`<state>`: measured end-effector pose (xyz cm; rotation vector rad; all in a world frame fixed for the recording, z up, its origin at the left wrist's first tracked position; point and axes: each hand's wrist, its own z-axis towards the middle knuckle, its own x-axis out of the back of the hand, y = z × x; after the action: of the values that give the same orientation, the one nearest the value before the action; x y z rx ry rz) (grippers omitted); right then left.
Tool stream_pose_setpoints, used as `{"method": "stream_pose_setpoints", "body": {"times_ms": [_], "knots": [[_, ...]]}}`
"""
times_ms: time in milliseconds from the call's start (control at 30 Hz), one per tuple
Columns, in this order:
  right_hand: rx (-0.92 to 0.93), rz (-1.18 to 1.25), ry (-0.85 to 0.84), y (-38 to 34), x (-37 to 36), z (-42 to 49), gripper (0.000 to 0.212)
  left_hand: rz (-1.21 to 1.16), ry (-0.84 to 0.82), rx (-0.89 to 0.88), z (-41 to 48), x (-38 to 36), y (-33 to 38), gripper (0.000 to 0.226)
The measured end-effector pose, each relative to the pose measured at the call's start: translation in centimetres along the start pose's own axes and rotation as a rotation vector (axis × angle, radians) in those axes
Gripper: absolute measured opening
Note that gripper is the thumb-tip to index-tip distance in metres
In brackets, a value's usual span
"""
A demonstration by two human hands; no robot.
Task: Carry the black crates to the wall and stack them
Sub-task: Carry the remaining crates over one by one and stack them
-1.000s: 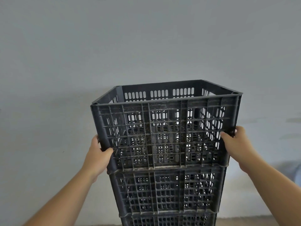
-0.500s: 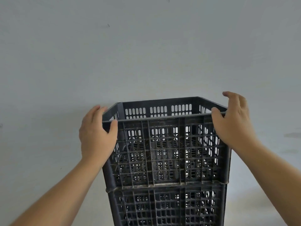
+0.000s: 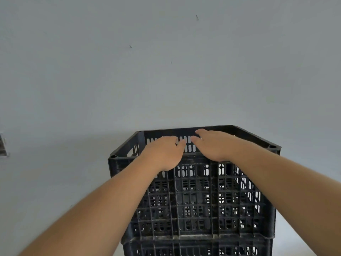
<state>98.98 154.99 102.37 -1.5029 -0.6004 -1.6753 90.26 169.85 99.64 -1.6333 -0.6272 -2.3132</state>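
Note:
The top black crate (image 3: 195,200), a slotted plastic box with an open top, sits squarely on a second black crate (image 3: 184,249) against the pale wall (image 3: 166,74). The lower crate runs out of the bottom of the frame. Both my arms reach over the top crate's near rim. My left hand (image 3: 164,154) and my right hand (image 3: 215,145) lie palm down side by side over the open top. Their fingers stretch toward the crate's far side and hold nothing. Whether the fingertips touch the far side is unclear.
The plain grey-white wall fills most of the view, with a few small dark marks high up. A small dark fixture (image 3: 2,146) shows on the wall at the far left edge. A strip of pale floor (image 3: 291,237) shows to the right of the stack.
My hands let go of the crate's sides, rose to its top corners, then came together over the open top. The camera tilted up, so the stack sits lower in view.

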Motion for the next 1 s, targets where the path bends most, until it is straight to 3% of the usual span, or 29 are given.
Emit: {"method": "stream_pose_setpoints", "body": {"times_ms": [200,467,733,1000], "knots": [[0.036,-0.126,-0.121,1.4,-1.1,2.5,0.050,0.101,-0.207,-0.014,2.1,0.1,0.9,0.055],[0.034,-0.121,-0.158,2.1,-1.8,2.8,0.046,0.186,-0.156,-0.019,0.9,-0.5,1.2,0.055],[0.098,-0.205,-0.151,2.9,-3.0,4.4,0.032,0.339,-0.288,-0.048,1.4,0.0,1.9,0.048],[0.123,-0.111,-0.249,2.9,-1.1,4.8,0.034,0.209,-0.454,-0.070,1.9,2.0,2.4,0.048]]}}
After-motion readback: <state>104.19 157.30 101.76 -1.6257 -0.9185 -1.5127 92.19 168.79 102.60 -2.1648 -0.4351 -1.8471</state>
